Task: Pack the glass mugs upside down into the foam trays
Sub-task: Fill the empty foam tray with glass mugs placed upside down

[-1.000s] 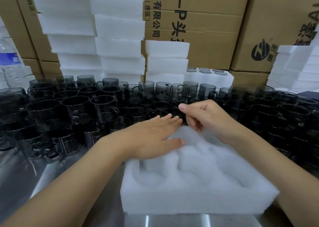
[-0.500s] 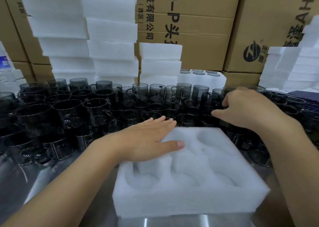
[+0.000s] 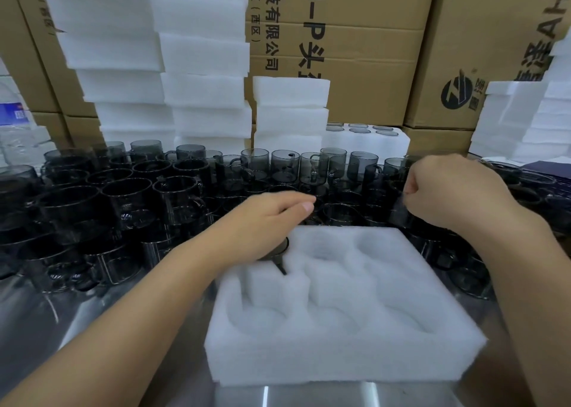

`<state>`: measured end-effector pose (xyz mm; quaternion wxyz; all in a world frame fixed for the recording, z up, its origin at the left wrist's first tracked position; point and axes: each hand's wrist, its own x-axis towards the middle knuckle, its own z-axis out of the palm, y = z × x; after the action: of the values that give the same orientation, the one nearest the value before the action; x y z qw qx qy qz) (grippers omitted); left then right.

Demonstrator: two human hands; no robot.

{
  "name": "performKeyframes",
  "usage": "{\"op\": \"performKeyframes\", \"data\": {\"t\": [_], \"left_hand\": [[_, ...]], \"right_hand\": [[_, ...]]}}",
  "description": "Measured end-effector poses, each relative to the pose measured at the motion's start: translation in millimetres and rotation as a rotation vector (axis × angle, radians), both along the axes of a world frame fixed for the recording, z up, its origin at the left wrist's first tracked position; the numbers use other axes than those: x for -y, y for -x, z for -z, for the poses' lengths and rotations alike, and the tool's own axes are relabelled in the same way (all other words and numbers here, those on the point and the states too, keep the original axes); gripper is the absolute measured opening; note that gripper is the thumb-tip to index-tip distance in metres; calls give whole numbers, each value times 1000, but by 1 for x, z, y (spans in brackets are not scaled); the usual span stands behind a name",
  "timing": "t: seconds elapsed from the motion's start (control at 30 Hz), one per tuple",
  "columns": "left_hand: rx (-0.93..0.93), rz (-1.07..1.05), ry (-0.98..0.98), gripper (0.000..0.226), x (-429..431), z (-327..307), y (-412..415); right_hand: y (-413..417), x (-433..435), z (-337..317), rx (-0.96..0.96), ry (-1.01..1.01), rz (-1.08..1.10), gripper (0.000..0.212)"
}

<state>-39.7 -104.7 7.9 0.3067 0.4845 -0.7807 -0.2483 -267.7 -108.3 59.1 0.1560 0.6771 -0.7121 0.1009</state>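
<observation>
Steel table (image 3: pixel 92 329) is carrying mugs (image 3: pixel 129 196) far, tray (image 3: pixel 340 354) near. I'm watching right hand (image 3: pixel 448 190) curling round a mug (image 3: pixel 400 213), left hand (image 3: pixel 262 221) hovering flat-fingered over a seated mug (image 3: pixel 279 250); next, probably, flipping the gripped one into a pocket.

Bright even light, motion-blurred hands, wide-angle edge distortion

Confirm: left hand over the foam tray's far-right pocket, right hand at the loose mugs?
No. Head view: the left hand is over the far-left pocket of the foam tray, a dark mug under it. The right hand is at the loose mugs, as stated.
</observation>
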Motion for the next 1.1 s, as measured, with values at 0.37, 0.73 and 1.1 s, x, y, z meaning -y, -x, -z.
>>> {"op": "performKeyframes", "data": {"t": [0.37, 0.73, 1.1], "left_hand": [[-752, -36, -237, 25, 8, -3, 5], [-854, 83, -330, 35, 12, 0, -3], [-1046, 160, -436, 35, 13, -1, -12]], "right_hand": [[-36, 0, 18, 298, 392, -650, 3], [-51, 2, 41, 307, 437, -969, 13], [-52, 2, 42, 448, 396, -879, 56]]}}
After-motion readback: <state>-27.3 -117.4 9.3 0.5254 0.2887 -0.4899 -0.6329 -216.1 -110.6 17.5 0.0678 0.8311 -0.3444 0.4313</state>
